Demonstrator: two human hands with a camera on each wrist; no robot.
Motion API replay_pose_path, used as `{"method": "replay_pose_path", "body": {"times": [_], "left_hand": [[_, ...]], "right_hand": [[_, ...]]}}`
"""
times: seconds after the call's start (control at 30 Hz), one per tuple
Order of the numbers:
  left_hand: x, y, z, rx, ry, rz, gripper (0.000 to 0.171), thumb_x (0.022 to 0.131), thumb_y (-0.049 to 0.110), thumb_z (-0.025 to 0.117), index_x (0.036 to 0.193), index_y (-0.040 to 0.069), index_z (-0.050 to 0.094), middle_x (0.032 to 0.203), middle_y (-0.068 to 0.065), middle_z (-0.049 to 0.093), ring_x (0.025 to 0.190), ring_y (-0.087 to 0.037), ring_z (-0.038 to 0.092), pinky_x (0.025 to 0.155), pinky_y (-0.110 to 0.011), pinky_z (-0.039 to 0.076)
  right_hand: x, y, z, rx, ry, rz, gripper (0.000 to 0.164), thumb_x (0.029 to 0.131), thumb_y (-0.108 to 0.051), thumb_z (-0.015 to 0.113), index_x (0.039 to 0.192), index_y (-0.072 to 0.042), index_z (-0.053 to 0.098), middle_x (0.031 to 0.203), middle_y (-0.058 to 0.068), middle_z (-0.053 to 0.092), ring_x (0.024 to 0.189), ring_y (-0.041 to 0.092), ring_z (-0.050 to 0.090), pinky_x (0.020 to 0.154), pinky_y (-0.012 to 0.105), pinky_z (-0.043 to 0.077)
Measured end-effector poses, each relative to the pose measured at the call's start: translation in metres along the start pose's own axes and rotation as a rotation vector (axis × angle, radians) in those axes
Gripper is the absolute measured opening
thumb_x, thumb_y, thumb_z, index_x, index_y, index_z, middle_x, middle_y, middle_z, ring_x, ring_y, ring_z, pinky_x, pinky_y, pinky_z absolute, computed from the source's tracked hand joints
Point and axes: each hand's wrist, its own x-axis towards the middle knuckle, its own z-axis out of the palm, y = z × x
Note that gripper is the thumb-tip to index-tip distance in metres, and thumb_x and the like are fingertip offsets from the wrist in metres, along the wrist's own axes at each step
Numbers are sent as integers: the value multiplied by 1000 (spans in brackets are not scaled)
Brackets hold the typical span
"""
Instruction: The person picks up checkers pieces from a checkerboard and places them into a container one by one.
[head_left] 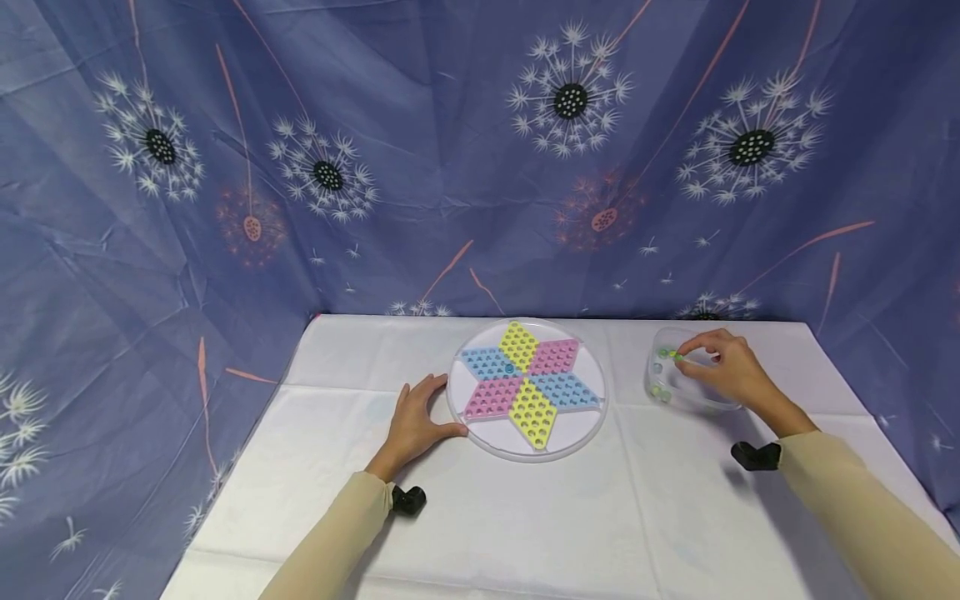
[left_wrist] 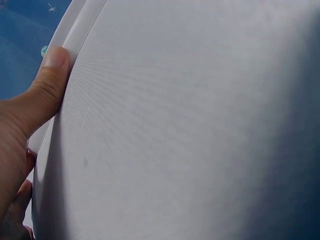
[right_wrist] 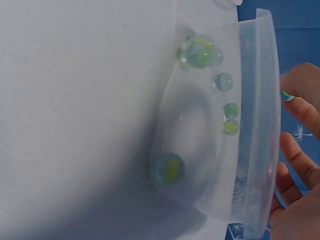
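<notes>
A round Chinese checkers board (head_left: pixel 577 433), white with a star of yellow, pink and blue points, lies on the table. One marble (head_left: pixel 509 368) sits in its blue upper-left point. My left hand (head_left: pixel 415 421) touches the board's left rim, thumb and fingers spread along the edge; in the left wrist view the thumb (left_wrist: pixel 50 82) lies against the rim. To the right, my right hand (head_left: pixel 731 371) is over a clear plastic tub (head_left: pixel 660 337), pinching a green marble (right_wrist: pixel 286 95) between thumb and forefinger. Several glass marbles (right_wrist: pixel 231 127) lie inside the tub.
A white cloth (head_left: pixel 555 517) covers the table. Blue dandelion-print fabric (head_left: pixel 450 167) hangs behind it and at both sides. A dark wrist device (head_left: pixel 408 500) sticks out at the left cuff, and a similar device (head_left: pixel 756 456) at the right cuff.
</notes>
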Motion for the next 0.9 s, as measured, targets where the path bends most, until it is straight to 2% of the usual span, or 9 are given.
{"method": "replay_pose_path", "body": {"times": [0.13, 0.37, 0.6, 0.9], "left_hand": [[1, 0, 0, 6, -14, -8, 102, 66, 42, 96, 150, 6, 52, 151, -14, 52, 148, -33, 36, 124, -52, 7], [1, 0, 0, 10, -4, -4, 102, 65, 41, 97, 149, 4, 52, 150, -15, 53, 147, -35, 37, 124, -53, 8], [1, 0, 0, 15, -6, -6, 102, 66, 41, 97, 149, 4, 51, 151, -15, 52, 147, -35, 37, 124, -54, 8], [1, 0, 0, 6, 6, 4, 101, 66, 41, 96, 149, 3, 52, 150, -17, 52, 147, -37, 38, 123, -56, 9]], "right_hand": [[-1, 2, 2, -13, -6, 2, 26, 94, -26, 77, 110, -5, 76, 129, 23, 54, 109, 42, 43, 88, 59, 44], [0, 2, 3, -24, 6, -20, 24, 94, -24, 77, 109, -5, 76, 127, 23, 55, 107, 41, 44, 87, 58, 45], [0, 1, 3, -21, -15, 11, 27, 95, -28, 76, 111, -7, 75, 132, 23, 53, 109, 44, 46, 85, 57, 44], [1, 1, 4, -12, -32, 39, 43, 95, -35, 76, 127, -7, 70, 138, 26, 50, 113, 50, 47, 86, 64, 43]]}}
